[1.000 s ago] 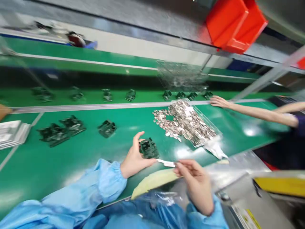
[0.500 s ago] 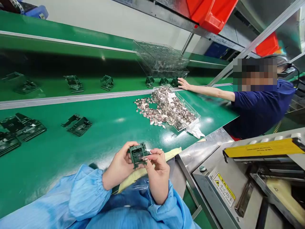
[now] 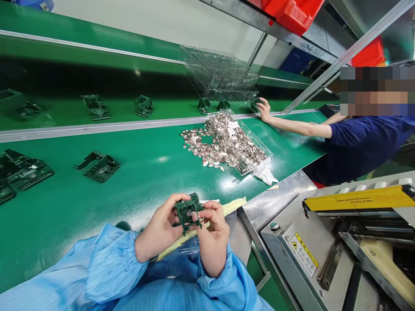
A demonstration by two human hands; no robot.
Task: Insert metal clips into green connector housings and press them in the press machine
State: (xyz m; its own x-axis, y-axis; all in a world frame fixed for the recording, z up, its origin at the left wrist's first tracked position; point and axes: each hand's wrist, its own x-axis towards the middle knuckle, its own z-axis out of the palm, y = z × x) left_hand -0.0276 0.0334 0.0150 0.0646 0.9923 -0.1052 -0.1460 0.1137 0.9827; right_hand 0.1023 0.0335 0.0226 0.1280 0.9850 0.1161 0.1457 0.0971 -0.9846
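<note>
In front of my body I hold a dark green assembly of joined circuit boards (image 3: 187, 211), with an opening in its middle. My left hand (image 3: 158, 229) grips its left side, thumb below and fingers behind. At the right side, my right hand (image 3: 213, 235) is closed on the assembly, its thumb reaching into the opening. Whether a small part is between those fingertips is hidden. Beyond my hands, a heap of small silvery metal parts (image 3: 197, 147) spills beside a clear plastic tray (image 3: 256, 144) filled with more of them.
Circuit-board assemblies (image 3: 102, 166) stand on the green bench (image 3: 155, 172) to the left, several more along the rear belt (image 3: 119, 116). Stacked clear trays (image 3: 220, 73) are behind. At right are a grey machine (image 3: 292, 224) with a yellow bar and a co-worker's hand (image 3: 264, 110).
The co-worker's hand has moved right along the belt with one circuit-board assembly. My right thumb sits further into the opening of my assembly, which is slightly turned. The view has shifted a little.
</note>
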